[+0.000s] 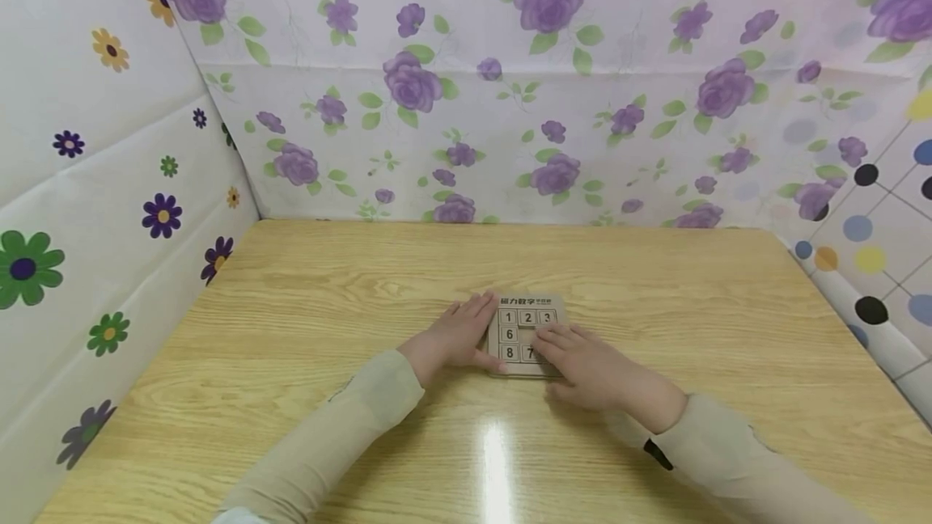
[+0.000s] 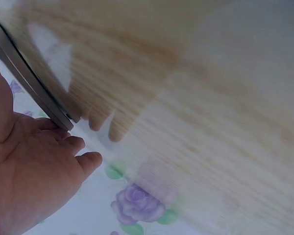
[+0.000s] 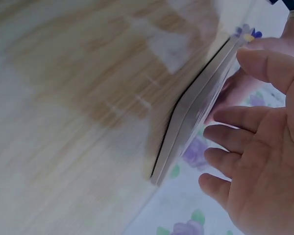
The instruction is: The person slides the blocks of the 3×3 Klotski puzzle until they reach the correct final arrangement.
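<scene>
A grey sliding number puzzle (image 1: 526, 301) lies flat on the wooden table, its side edge showing in both wrist views. Tiles 1, 2 and 3 fill the top row, with 6 at the middle left and 8 and 7 along the bottom. Bare slot shows in the centre. My left hand (image 1: 455, 336) holds the puzzle's left side, fingers by the upper corner and thumb at the lower one. Over the right columns lies my right hand (image 1: 586, 366), fingers extended and fingertips at the tiles beside the slot. It hides the tiles at the middle right and lower right.
The wooden table (image 1: 349, 265) extends around the puzzle on all sides. Behind it hangs a cloth with purple flowers (image 1: 466, 103). A daisy-patterned cloth (image 1: 109, 184) borders the left, and a dotted one (image 1: 888, 233) the right.
</scene>
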Motion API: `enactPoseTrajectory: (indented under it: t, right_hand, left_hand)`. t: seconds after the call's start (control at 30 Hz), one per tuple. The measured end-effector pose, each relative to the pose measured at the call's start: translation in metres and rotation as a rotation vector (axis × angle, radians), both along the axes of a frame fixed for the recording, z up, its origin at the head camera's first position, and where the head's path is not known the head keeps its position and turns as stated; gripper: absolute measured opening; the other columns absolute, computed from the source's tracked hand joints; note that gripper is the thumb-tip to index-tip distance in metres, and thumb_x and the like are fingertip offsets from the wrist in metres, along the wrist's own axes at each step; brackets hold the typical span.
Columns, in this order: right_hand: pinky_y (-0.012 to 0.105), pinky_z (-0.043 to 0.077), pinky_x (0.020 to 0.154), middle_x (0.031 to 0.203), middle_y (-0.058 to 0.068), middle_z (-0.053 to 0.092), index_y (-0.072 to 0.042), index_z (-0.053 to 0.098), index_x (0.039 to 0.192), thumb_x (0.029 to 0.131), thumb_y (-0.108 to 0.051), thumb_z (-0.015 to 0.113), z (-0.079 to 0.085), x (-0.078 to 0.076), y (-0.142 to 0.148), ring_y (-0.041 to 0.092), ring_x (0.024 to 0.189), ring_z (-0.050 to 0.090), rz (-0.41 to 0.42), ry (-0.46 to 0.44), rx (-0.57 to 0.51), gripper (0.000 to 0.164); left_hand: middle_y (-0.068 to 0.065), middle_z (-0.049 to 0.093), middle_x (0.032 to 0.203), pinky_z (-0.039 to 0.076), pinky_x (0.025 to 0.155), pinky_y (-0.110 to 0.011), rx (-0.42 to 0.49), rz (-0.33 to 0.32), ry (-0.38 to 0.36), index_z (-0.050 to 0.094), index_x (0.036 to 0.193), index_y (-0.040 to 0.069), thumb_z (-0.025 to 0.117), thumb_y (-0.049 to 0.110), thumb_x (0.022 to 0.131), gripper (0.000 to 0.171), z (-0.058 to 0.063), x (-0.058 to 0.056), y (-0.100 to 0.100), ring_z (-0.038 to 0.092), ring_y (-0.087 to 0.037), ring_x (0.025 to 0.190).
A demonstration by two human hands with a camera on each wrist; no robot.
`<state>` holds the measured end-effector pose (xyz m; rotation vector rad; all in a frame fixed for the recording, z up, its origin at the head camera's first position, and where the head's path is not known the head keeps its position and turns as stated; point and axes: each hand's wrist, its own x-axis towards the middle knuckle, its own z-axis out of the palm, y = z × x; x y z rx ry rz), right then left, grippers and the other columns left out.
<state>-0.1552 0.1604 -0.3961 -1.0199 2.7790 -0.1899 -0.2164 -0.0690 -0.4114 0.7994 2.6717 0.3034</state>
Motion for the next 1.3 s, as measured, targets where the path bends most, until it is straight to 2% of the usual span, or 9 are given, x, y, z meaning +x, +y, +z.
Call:
enactPoseTrajectory:
  t: [0.13,0.27,0.5,0.67,1.0,1.3]
  right_hand:
    - [0.054,0.021,0.116,0.151,0.018,0.034,0.002,0.038,0.143,0.09,-0.022,0.055,0.0,-0.003,-0.013,0.038,0.141,0.027,0.067,0.009,-0.002,0.061]
    - [0.053,0.02,0.116,0.151,0.016,0.034,0.001,0.037,0.144,0.089,-0.019,0.053,-0.002,-0.006,-0.023,0.037,0.141,0.028,0.097,0.013,0.006,0.06]
    - [0.053,0.019,0.117,0.151,0.016,0.035,0.002,0.036,0.144,0.089,-0.019,0.054,-0.005,-0.009,-0.025,0.035,0.142,0.027,0.088,-0.02,-0.002,0.061]
    - [0.052,0.02,0.117,0.151,0.016,0.035,0.001,0.037,0.144,0.089,-0.018,0.055,-0.007,-0.009,-0.019,0.036,0.141,0.028,0.081,-0.006,-0.004,0.06]
    - [0.055,0.023,0.114,0.15,0.016,0.037,0.003,0.038,0.143,0.087,-0.013,0.056,-0.007,-0.004,-0.002,0.038,0.139,0.03,0.038,-0.01,-0.04,0.061]
    - [0.054,0.02,0.116,0.152,0.017,0.034,0.002,0.037,0.144,0.087,-0.015,0.057,-0.007,0.001,-0.007,0.036,0.142,0.027,0.02,-0.006,-0.02,0.063]
  left_hand:
    - [-0.009,0.003,0.161,0.01,0.12,-0.045,0.003,-0.004,0.005,0.007,0.153,0.006,0.066,0.063,0.076,0.113,0.0,0.0,0.0,0.006,-0.026,0.148]
    - [-0.009,0.004,0.161,0.011,0.12,-0.047,0.0,-0.015,0.012,0.008,0.153,0.006,0.066,0.064,0.076,0.112,0.0,-0.001,-0.001,0.006,-0.027,0.148]
    - [-0.009,0.005,0.161,0.011,0.12,-0.047,-0.006,-0.02,0.015,0.009,0.153,0.006,0.066,0.063,0.076,0.112,0.002,0.0,0.0,0.006,-0.027,0.148]
    - [-0.008,0.004,0.161,0.011,0.12,-0.046,-0.015,-0.009,0.014,0.008,0.153,0.007,0.066,0.063,0.076,0.112,0.003,0.0,0.0,0.005,-0.025,0.148]
    - [-0.009,0.005,0.161,0.012,0.12,-0.047,-0.015,-0.009,0.021,0.009,0.153,0.006,0.065,0.064,0.076,0.112,0.002,-0.001,0.0,0.007,-0.027,0.148]
    - [-0.01,0.003,0.161,0.011,0.12,-0.046,0.0,-0.015,0.016,0.007,0.153,0.006,0.066,0.064,0.075,0.114,0.0,0.0,0.0,0.006,-0.028,0.148]
